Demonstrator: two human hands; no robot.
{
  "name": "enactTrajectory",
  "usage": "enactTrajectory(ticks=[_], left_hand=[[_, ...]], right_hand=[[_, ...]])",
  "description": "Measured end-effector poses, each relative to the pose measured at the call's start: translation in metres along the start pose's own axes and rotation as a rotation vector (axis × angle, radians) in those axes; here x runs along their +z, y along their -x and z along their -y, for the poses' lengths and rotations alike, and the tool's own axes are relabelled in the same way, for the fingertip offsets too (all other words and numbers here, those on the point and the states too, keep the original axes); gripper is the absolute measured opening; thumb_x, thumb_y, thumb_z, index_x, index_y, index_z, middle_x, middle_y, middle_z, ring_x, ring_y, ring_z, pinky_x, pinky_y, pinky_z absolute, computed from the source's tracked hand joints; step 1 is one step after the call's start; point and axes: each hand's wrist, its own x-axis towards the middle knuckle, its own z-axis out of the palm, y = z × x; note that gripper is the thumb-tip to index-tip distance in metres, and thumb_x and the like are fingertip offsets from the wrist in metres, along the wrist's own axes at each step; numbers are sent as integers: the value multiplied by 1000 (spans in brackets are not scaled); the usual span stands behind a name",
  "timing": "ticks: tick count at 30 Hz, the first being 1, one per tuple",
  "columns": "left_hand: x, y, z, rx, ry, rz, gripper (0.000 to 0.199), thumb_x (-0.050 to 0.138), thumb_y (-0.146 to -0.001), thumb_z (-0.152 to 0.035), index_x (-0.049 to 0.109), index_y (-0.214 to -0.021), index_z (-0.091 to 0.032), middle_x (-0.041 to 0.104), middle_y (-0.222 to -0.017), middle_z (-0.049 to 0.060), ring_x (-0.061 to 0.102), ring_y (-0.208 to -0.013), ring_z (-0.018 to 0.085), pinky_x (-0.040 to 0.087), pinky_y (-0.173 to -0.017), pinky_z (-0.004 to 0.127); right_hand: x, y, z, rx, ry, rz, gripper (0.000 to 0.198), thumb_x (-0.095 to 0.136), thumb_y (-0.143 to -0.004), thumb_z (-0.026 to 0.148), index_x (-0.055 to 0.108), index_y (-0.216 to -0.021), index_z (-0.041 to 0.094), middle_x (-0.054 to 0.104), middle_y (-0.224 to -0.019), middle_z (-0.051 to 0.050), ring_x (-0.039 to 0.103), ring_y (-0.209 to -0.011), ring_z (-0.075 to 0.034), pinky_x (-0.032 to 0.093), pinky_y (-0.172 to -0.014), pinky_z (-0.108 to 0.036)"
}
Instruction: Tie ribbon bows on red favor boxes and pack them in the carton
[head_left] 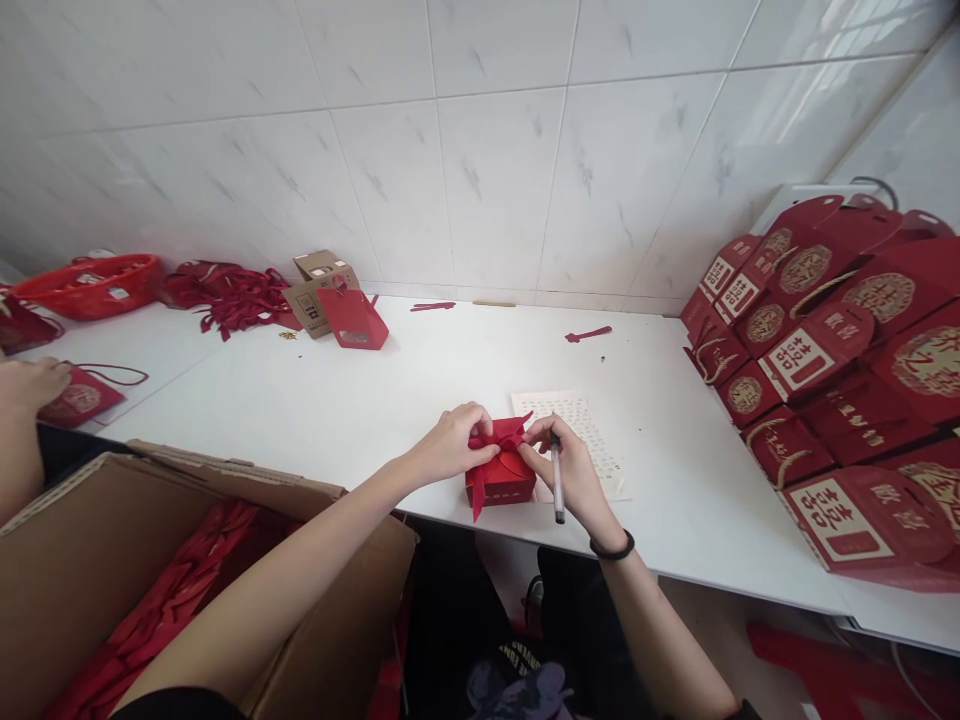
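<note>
A small red gift box stands near the table's front edge, with a red ribbon tied in a bow across its top. My left hand pinches the bow's left loop between thumb and fingers. On the other side, my right hand grips the right part of the ribbon at its fingertips. A clear pen is tucked in that same hand, pointing down toward me. Partly under the box and right hand lies a sheet of paper covered in rows of characters.
Red gift boxes are stacked at the right. An open cardboard carton with red ribbons sits at lower left. Along the back are a red basket, a ribbon pile and a red card box. Another person's hand is at far left.
</note>
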Motion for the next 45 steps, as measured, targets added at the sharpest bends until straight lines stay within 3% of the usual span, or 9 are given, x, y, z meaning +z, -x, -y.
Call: enactTrajectory(ticks=[5, 10, 18, 27, 38, 45], left_hand=[[1, 2, -4, 104, -40, 11, 2, 50, -79, -17, 50, -80, -19, 54, -86, -1, 53, -80, 13, 36, -89, 34], [1, 3, -5, 63, -28, 44, 8, 53, -81, -24, 58, -86, -20, 55, -92, 1, 54, -87, 16, 36, -92, 36], [0, 1, 0, 68, 131, 56, 8, 54, -82, -24, 61, -83, -20, 54, -93, 2, 54, -85, 14, 44, -80, 28], [-4, 1, -4, -3, 162, 126, 8, 56, -80, -27, 57, -80, -19, 54, -94, 3, 53, -87, 16, 42, -85, 32], [-2, 0, 0, 3, 161, 128, 7, 53, -82, -23, 59, -83, -20, 55, -94, 2, 54, -86, 15, 42, -83, 30], [-6, 2, -2, -2, 168, 162, 8, 55, -80, -25, 61, -85, -21, 55, -98, 3, 53, -93, 17, 41, -87, 32]], right_hand=[[1, 1, 5, -1, -75, -2, 8, 57, -76, 22, 51, -80, 20, 57, -78, -1, 51, -64, -14, 43, -60, -27], [5, 0, 7, -10, -145, -5, 10, 59, -75, 20, 52, -83, 21, 58, -81, 0, 49, -62, -13, 41, -57, -26], [5, -2, 1, -23, -208, 7, 13, 60, -74, 21, 51, -84, 21, 60, -87, -3, 49, -65, -14, 42, -60, -28], [2, -3, 3, 26, -382, 76, 17, 63, -75, 25, 49, -84, 22, 61, -91, -3, 59, -77, -16, 49, -68, -31], [2, -3, 4, 55, -398, 107, 27, 67, -78, 41, 48, -83, 23, 61, -94, -4, 61, -75, -17, 52, -67, -32], [0, -4, 0, 12, -308, 68, 20, 63, -82, 36, 50, -88, 22, 60, -94, -4, 58, -66, -14, 50, -61, -29]])
